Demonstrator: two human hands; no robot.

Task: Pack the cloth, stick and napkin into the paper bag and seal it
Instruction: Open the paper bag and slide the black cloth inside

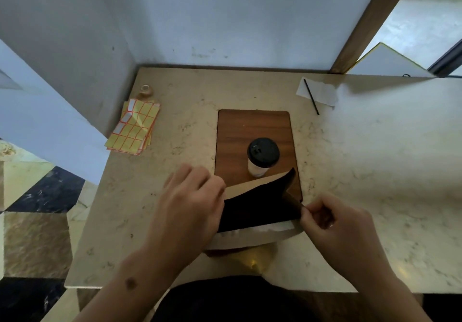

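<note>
A brown paper bag point(252, 236) lies at the near end of the wooden board point(252, 126), its mouth held apart and dark inside point(260, 206). My left hand point(190, 201) grips the bag's left rim, fingers curled into the opening. My right hand point(337, 224) pinches the right rim. Far right on the table, a thin black stick point(311, 96) lies across a white napkin point(321, 93). I see no cloth outside the bag; whether one is inside I cannot tell.
A white cup with a black lid point(262, 155) stands on the board just behind the bag. Yellow sticker sheets point(133, 126) and a small tape roll point(145, 90) lie at the far left. White partition walls point(225, 16) close the back and left.
</note>
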